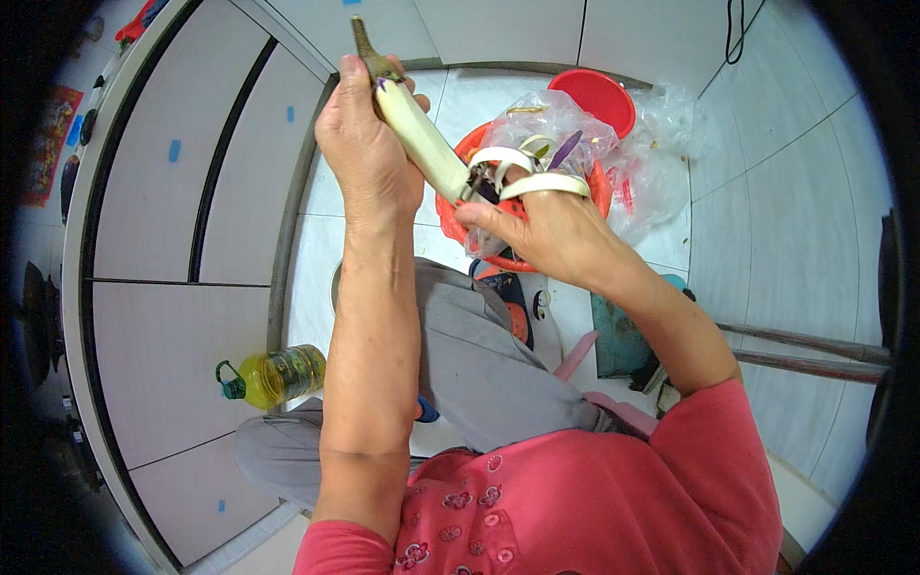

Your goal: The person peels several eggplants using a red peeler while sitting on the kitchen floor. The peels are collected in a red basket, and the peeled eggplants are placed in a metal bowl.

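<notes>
My left hand [366, 140] grips a long eggplant [424, 144] near its brownish-green stem [368, 52]. The eggplant's visible side is pale and peeled, with a trace of purple skin by the cap. Around a white-handled peeler [545, 185] are the fingers of my right hand [564, 233], partly hidden by its loops. The peeler's metal head is at the lower end of the eggplant; whether it touches is unclear. Beneath both hands stands a red basket [453, 228] with a clear plastic bag [578, 126] in it. A strip of purple peel [566, 149] shows there.
A red plastic tub [593, 100] and crumpled clear bags [650, 190] lie beyond the basket. Pale cabinets [172, 208] line the left, with an oil bottle [280, 377] on the floor before them. A teal dustpan [617, 338] sits under my right forearm.
</notes>
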A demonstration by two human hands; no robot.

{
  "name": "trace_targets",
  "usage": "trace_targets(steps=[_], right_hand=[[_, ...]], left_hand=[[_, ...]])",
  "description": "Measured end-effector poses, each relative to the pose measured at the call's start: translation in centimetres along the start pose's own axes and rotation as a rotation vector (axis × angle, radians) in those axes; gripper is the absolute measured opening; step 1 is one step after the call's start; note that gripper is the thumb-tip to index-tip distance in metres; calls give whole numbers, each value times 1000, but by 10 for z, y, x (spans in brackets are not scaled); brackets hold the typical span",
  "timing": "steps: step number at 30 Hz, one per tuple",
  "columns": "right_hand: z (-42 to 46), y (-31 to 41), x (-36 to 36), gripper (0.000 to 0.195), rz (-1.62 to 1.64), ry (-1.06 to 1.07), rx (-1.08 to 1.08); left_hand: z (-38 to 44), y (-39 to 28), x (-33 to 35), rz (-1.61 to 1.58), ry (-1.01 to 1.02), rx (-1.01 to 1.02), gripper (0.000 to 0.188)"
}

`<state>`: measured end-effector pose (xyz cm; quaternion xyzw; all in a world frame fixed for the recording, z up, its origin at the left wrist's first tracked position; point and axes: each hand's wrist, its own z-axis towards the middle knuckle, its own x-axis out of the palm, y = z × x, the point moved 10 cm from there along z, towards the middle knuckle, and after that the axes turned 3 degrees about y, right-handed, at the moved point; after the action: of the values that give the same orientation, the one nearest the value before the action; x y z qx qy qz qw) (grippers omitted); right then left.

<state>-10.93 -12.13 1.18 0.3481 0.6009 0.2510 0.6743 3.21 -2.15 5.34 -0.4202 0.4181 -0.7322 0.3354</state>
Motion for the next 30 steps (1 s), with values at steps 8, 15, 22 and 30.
trace_targets(steps=[8, 15, 22, 30], right_hand=[[-18, -112, 43, 47, 142, 84, 138], [-6, -84, 29, 28, 1059, 212, 204], [-1, -30, 10, 35, 1050, 109, 8], [4, -5, -19, 39, 474, -9, -20]], left_hand=[[11, -1, -18, -58, -50, 51, 37], [13, 4, -11, -79, -8, 22, 45], [12, 7, -3, -45, -17, 12, 50], [10, 14, -2, -93, 5, -86, 43]])
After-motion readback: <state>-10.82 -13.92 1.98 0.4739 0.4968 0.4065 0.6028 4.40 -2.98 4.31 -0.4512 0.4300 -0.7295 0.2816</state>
